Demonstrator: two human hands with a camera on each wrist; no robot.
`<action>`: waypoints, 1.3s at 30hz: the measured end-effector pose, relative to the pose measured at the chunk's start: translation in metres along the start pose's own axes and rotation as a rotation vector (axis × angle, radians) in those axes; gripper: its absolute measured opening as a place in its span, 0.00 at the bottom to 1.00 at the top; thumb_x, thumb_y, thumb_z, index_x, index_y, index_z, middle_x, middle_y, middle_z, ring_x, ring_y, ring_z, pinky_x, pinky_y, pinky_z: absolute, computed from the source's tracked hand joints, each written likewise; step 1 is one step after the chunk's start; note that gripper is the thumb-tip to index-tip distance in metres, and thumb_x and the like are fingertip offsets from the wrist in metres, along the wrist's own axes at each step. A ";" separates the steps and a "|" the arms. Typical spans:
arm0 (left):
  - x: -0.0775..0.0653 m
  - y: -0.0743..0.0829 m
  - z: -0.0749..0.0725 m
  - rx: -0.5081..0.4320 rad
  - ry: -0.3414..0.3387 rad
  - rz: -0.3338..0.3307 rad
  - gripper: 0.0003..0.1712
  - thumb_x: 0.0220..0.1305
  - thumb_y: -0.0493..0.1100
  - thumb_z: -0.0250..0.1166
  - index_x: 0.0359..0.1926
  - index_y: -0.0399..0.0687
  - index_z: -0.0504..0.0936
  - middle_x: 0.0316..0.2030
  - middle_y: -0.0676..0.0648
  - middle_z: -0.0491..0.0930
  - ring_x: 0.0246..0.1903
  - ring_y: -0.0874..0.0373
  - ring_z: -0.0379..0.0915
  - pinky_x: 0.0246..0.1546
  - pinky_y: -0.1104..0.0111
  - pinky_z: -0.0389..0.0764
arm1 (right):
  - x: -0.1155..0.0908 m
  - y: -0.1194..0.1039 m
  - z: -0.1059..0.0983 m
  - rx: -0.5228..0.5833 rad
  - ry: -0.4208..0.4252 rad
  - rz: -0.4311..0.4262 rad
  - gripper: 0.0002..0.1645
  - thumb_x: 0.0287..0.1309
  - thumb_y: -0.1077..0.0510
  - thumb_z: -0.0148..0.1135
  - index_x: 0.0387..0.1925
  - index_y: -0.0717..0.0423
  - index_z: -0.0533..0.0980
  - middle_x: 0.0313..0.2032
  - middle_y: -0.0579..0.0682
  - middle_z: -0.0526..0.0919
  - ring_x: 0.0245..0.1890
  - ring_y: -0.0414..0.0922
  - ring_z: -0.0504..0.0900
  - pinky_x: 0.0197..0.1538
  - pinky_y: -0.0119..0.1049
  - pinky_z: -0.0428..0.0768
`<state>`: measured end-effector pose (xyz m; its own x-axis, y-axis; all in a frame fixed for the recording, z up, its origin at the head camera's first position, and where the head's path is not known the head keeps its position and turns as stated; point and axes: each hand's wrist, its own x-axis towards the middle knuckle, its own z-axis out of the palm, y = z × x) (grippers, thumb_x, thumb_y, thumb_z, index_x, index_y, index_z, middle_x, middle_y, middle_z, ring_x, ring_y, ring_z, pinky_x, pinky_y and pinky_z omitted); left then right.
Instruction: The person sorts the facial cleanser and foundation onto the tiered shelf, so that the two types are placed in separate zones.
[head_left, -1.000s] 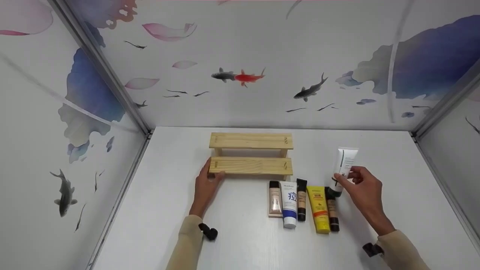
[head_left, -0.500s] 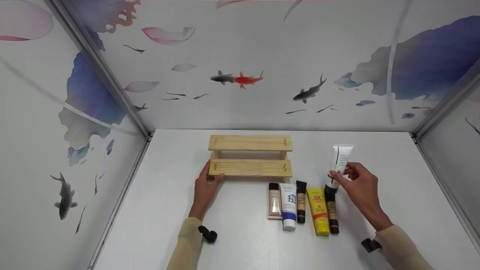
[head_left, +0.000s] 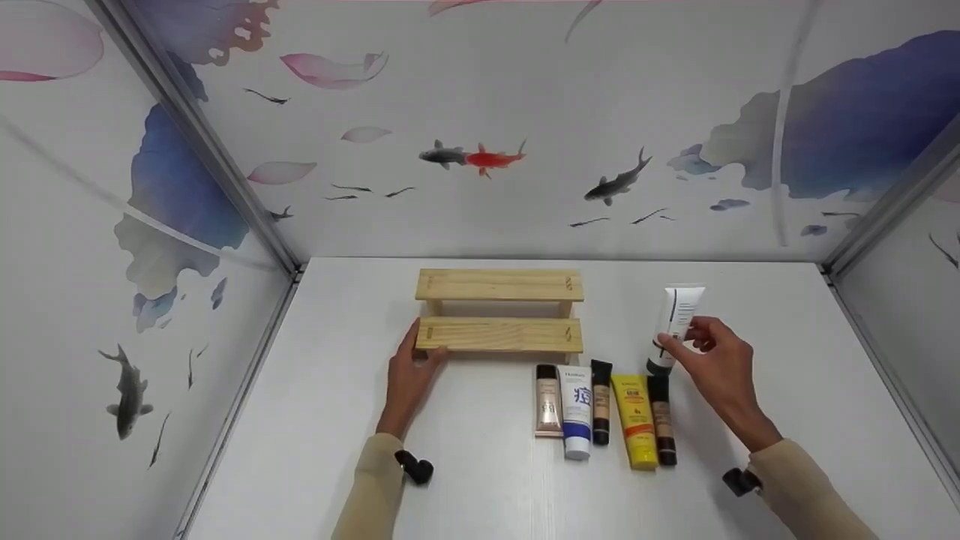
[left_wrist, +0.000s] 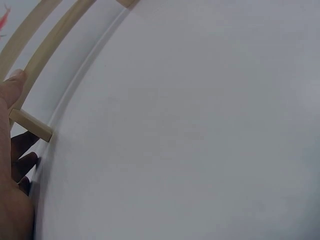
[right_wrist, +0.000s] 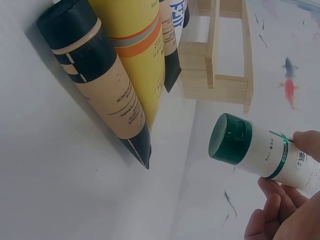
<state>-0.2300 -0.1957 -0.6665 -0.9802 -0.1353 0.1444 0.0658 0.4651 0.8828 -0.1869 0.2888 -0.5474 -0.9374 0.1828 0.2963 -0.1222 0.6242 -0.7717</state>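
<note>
My right hand [head_left: 724, 364] pinches a white squeeze tube [head_left: 681, 313] between thumb and fingers. Its dark green cap [right_wrist: 231, 139] points down, and the tube is held above the table. At the left end of a two-step wooden display rack [head_left: 499, 334], my left hand [head_left: 411, 379] grips the lower step. The left thumb [left_wrist: 14, 85] lies at the front edge, while the other fingers reach behind the end leg [left_wrist: 31, 125]. Just below the white tube lie a yellow tube [head_left: 636, 424] and a beige tube with black ends [head_left: 663, 420].
Left of the yellow tube lie a slim beige-and-black tube [head_left: 601, 403], a white-and-blue tube [head_left: 577, 412] and a rose-gold tube [head_left: 548, 401], close before the rack's right end. Printed panels [head_left: 480, 217] with fish and petals wall the white table [head_left: 480, 480] at back and sides.
My right hand has moved the white tube slightly left and away from me, so the beige tube's black end beneath it shows more. My left hand stays on the rack.
</note>
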 end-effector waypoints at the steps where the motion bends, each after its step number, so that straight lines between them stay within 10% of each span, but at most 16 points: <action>1: 0.000 0.000 0.000 -0.005 -0.001 -0.001 0.52 0.75 0.62 0.72 0.87 0.48 0.61 0.74 0.44 0.77 0.55 0.52 0.78 0.64 0.51 0.75 | 0.001 -0.001 0.000 -0.001 -0.004 -0.006 0.28 0.67 0.52 0.81 0.58 0.65 0.81 0.45 0.60 0.86 0.43 0.50 0.74 0.43 0.25 0.69; 39: 0.001 0.001 -0.001 -0.059 -0.006 0.012 0.53 0.73 0.57 0.76 0.87 0.44 0.61 0.73 0.42 0.78 0.55 0.52 0.78 0.67 0.51 0.74 | 0.036 -0.042 0.030 0.027 -0.087 -0.113 0.29 0.67 0.51 0.81 0.60 0.64 0.81 0.48 0.59 0.85 0.46 0.54 0.77 0.51 0.35 0.72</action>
<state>-0.2312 -0.1960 -0.6648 -0.9805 -0.1245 0.1522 0.0881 0.4138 0.9061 -0.2257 0.2461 -0.5213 -0.9417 0.0456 0.3333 -0.2362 0.6158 -0.7516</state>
